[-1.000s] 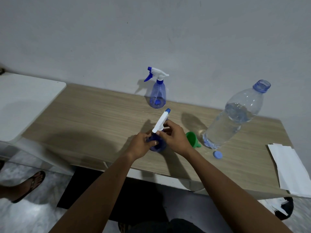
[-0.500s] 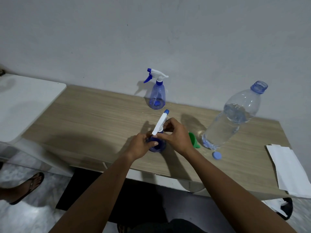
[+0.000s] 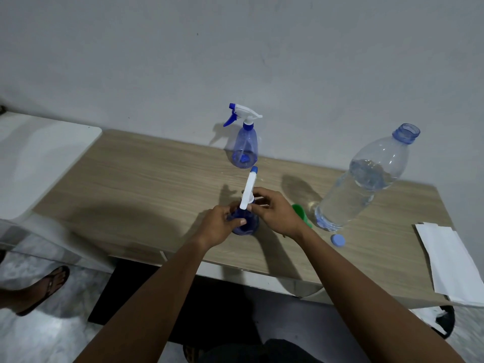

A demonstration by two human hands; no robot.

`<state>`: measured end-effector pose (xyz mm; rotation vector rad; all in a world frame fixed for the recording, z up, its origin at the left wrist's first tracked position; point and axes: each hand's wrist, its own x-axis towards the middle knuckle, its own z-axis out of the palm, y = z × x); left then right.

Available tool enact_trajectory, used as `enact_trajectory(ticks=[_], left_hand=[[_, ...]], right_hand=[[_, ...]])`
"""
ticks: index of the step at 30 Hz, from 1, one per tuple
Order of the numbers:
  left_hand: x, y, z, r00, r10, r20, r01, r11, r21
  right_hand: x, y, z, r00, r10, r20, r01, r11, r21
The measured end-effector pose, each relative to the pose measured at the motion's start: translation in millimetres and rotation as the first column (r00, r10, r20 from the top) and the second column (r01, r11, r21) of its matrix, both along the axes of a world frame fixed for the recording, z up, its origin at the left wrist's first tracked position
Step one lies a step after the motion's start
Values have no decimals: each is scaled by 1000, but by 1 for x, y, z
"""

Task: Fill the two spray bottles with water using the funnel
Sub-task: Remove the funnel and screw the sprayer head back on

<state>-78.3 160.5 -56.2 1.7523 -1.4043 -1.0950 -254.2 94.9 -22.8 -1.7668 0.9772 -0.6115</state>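
Two-handed hold on the near see-through blue plastic spray bottle (image 3: 246, 228) on the wood desk (image 3: 146, 195), left hand (image 3: 222, 223) wrapped round its body, right hand (image 3: 275, 211) pinching its white sprayer head (image 3: 248, 190).

Both of your forearms enter from the lower edge and converge toward the centre. Your left forearm (image 3: 157, 297) runs up and to the right. Your left hand (image 3: 221, 225) is curled round the body of the near spray bottle (image 3: 247, 227), thumb laid across its front. Your right forearm (image 3: 353, 281) runs up and to the left. Your right hand (image 3: 277, 213) sits just beside and slightly above the left, fingers bent inward and pinching the bottle at its neck (directly below the white spray head (image 3: 248, 191)). Both wrists are roughly straight.
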Motion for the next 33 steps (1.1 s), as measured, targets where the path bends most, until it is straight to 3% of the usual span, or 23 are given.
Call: enact_trajectory(ticks=[18,27,33], left_hand=[[-2,1,1,1000,8,12,-8,1000,10],[-1,2,1,999,8,-52,-8,1000,-6],[0,1,-1,999,1,-54,0,1000,6]], right_hand=[[-2,2,-9,981,-192,-8,191,977,-91],[-6,-3,10,998,58,-17,-58,998,-21],[0,-1,-5,996,-94,-7,94,995,32]])
